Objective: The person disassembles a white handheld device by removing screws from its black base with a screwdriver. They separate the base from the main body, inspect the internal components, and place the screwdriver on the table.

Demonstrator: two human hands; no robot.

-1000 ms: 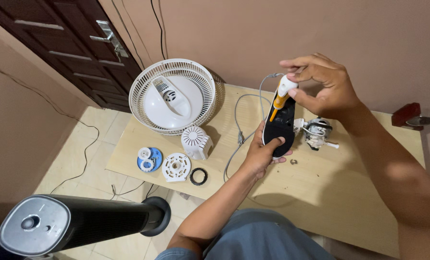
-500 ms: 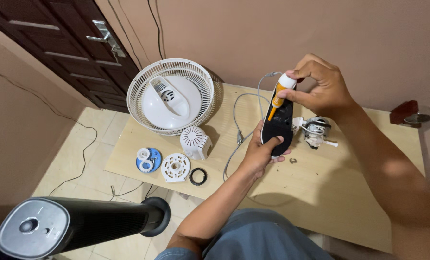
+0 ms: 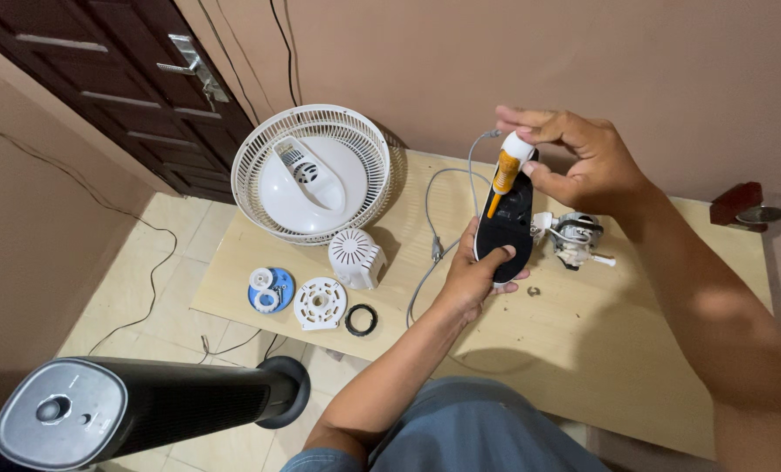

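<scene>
Left hand [image 3: 476, 278] grips the lower end of a black oval housing [image 3: 506, 223], held upright above the wooden board [image 3: 635, 350] near its far edge. Right hand [image 3: 574, 162] pinches an orange-and-white glue tube [image 3: 506, 170] against the housing's top. Small motor [image 3: 576, 238] lies just beside the housing.

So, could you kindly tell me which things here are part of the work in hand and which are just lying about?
In hand:
left hand holding black shell
right hand holding orange-and-white tube

Lying about:
fan grille
small motor
white vented cap
blue disc
black ring
</scene>
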